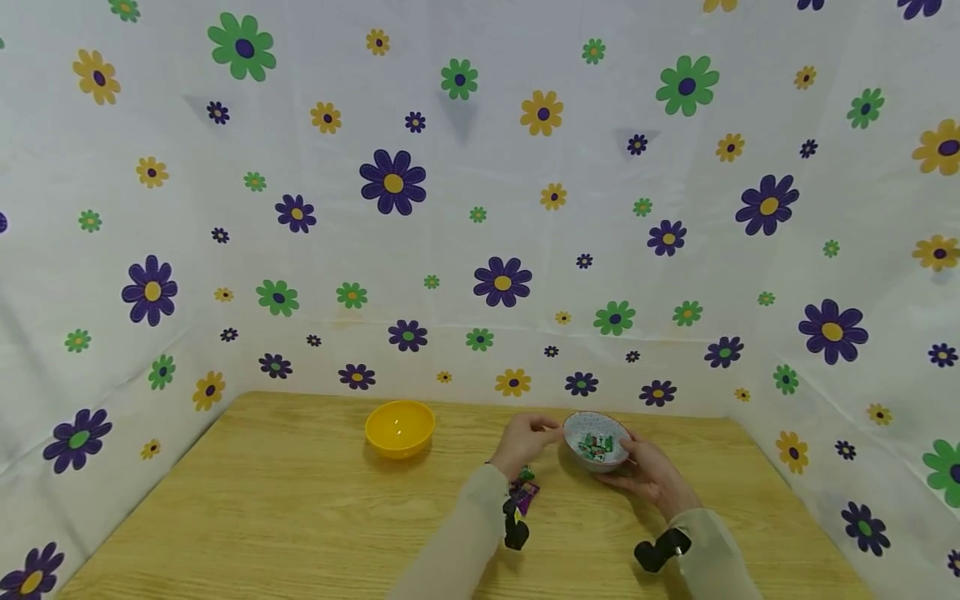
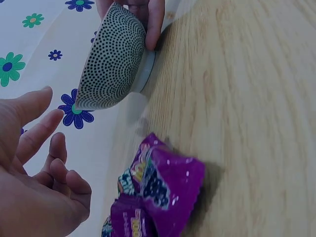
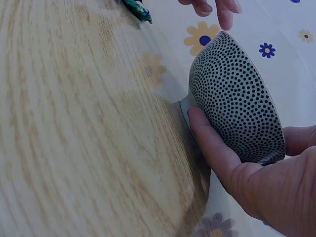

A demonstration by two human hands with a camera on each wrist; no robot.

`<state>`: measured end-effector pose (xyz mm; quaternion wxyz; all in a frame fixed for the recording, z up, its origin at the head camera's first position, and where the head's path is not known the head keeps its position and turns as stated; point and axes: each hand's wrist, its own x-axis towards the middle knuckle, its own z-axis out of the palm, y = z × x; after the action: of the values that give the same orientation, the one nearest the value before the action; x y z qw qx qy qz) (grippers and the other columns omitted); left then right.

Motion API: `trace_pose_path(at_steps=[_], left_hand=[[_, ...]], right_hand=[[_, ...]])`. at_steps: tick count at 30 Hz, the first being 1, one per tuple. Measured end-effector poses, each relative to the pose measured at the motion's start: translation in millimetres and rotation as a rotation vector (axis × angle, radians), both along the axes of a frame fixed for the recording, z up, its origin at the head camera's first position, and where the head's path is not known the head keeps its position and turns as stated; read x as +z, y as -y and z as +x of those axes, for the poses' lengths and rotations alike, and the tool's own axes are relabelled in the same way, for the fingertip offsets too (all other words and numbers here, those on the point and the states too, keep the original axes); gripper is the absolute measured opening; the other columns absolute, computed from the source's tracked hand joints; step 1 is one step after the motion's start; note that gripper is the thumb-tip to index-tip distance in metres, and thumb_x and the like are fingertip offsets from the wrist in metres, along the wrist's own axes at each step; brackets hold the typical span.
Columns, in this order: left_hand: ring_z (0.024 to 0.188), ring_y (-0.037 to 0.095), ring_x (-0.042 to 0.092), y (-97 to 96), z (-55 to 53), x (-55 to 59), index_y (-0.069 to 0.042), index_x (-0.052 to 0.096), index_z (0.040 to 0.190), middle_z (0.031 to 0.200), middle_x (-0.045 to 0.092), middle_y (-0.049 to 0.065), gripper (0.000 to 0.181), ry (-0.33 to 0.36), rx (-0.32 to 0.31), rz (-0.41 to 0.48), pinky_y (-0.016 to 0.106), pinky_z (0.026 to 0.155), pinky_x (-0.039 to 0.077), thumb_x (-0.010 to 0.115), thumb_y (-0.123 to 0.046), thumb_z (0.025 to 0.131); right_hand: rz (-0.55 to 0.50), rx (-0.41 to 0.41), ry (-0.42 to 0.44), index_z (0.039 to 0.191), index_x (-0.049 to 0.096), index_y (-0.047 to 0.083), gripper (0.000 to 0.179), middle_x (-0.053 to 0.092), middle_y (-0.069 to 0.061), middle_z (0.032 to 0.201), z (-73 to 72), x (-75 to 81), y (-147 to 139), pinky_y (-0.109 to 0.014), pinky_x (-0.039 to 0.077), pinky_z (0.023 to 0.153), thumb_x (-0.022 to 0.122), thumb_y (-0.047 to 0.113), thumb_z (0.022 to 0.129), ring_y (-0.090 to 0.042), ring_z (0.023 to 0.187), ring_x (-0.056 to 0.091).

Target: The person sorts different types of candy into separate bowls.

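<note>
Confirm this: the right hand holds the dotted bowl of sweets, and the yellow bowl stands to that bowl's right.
Wrong side: the head view shows the yellow bowl to the left of the dotted bowl. The right hand does hold that bowl of sweets.

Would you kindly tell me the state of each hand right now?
Left hand: open, holding nothing, near the bowl's rim.
Right hand: closed on the dotted bowl, holding it.

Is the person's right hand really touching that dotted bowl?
Touching. The right wrist view shows it plainly: the right hand holds the dotted bowl, with one finger lying against its underside beside the foot.
</note>
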<state>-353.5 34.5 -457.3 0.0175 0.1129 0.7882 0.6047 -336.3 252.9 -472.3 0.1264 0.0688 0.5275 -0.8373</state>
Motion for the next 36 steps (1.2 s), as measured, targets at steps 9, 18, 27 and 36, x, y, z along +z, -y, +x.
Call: trace_pose_path(at_steps=[9, 18, 27, 36], left_hand=[[0.072, 0.014, 0.047, 24.8, -4.3, 1.7, -0.005, 0.067, 0.094, 0.086, 0.059, 0.003, 0.017, -0.02, -0.032, 0.018, 0.027, 0.058, 0.041, 0.067, -0.018, 0.082], [0.072, 0.013, 0.05, 37.6, -8.1, -6.2, -0.006, 0.067, 0.094, 0.082, 0.058, 0.0, 0.019, -0.033, -0.048, -0.026, 0.028, 0.06, 0.045, 0.069, -0.019, 0.08], [0.081, 0.019, 0.049, 63.6, -10.0, -15.7, -0.01, 0.068, 0.092, 0.089, 0.058, 0.003, 0.019, -0.04, -0.034, -0.126, 0.03, 0.063, 0.043, 0.07, -0.023, 0.079], [0.089, 0.022, 0.049, 73.7, -12.4, -19.4, -0.007, 0.068, 0.098, 0.102, 0.054, 0.007, 0.027, 0.058, -0.049, -0.159, 0.035, 0.072, 0.044, 0.073, -0.022, 0.076]], right_hand=[[-0.012, -0.012, 0.007, 0.146, 0.004, 0.013, 0.051, 0.01, -0.026, 0.143, 0.3, -2.1, 4.1, -0.058, 0.04, 0.084, 0.025, 0.012, 0.099, -0.043, 0.127, 0.022], [-0.031, -0.01, -0.006, 0.146, 0.001, 0.012, 0.051, 0.004, -0.025, 0.145, 5.2, 0.2, -3.9, -0.061, 0.034, 0.088, 0.022, 0.01, 0.099, -0.043, 0.129, 0.016], [-0.034, 0.016, -0.003, 0.146, 0.0, 0.012, 0.051, 0.004, -0.025, 0.145, 5.3, 1.3, 0.9, -0.06, 0.037, 0.086, 0.022, 0.011, 0.1, -0.042, 0.129, 0.017], [-0.014, 0.033, 0.01, 0.146, 0.001, 0.012, 0.052, 0.004, -0.025, 0.145, 5.6, 4.7, 0.4, -0.058, 0.038, 0.086, 0.025, 0.014, 0.1, -0.043, 0.129, 0.018]])
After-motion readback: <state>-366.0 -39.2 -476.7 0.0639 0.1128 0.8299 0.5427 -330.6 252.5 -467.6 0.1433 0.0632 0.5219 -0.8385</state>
